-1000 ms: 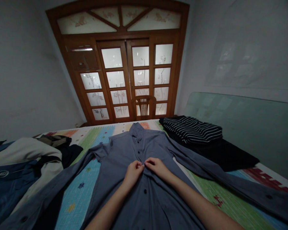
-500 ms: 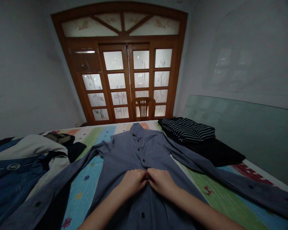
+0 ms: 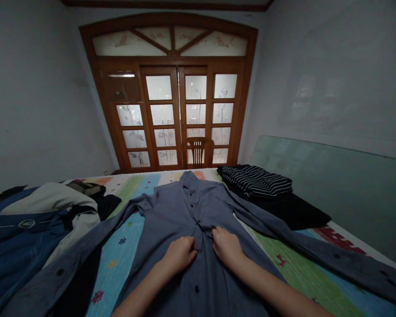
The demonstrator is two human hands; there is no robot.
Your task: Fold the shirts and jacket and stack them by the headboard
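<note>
Left hand (image 3: pixel 181 254): curled on the blue-grey button shirt (image 3: pixel 185 211), beside its placket (image 3: pixel 201 220); cannot tell whether it pinches cloth.
Right hand (image 3: pixel 227 247): fingers bunched at the placket, near the left hand; grip unclear.
Shirt: flat, sleeves spread, on the patterned bedspread (image 3: pixel 119 259).
Left of shirt: dark blue jacket (image 3: pixel 20 229).
Right of shirt: striped folded garment (image 3: pixel 255 180) on black cloth (image 3: pixel 303 215).
Beyond shirt: wooden chair (image 3: pixel 198 152), glazed wooden doors (image 3: pixel 171 110).

**Left hand:** my left hand (image 3: pixel 180 254) rests on the grey-blue button-up shirt (image 3: pixel 174 211), just beside its placket (image 3: pixel 195 207).
**Right hand:** my right hand (image 3: pixel 227 247) sits on the shirt's front, across the placket from my left.
**Shirt:** face up, sleeves spread, on a colourful patterned bedspread (image 3: pixel 115 251).
**My right:** a folded striped top (image 3: pixel 255 180) on black cloth (image 3: pixel 297 215).
**My left:** a heaped dark blue jacket (image 3: pixel 20 233).
**Ahead:** a wooden chair (image 3: pixel 198 152) before glazed wooden doors (image 3: pixel 171 105).
</note>
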